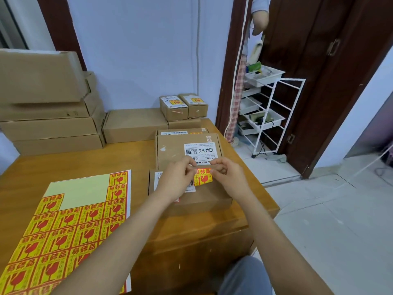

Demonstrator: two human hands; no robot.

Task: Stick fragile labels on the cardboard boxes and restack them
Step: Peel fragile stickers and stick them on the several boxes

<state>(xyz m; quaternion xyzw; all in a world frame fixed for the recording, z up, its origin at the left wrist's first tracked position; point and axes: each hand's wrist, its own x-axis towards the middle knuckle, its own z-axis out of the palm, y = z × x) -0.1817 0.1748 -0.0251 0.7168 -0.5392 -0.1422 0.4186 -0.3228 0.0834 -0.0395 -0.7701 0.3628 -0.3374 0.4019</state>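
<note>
Between both hands: left fingers (187,167) & right fingers (214,170) pinch fragile label (203,177) by top corners, long axis left-right, hanging just above near cardboard box (208,195) on bench (85,160); next move looks straight down.

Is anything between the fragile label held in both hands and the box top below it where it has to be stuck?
Nothing visible. The left hand and right hand pinch the fragile label above the nearest box, whose brown top beside its white shipping label is bare.

label sheet (70,226) is lying on the table (136,158), left of the near box (204,194); stacked boxes (51,116) are sitting behind.
</note>
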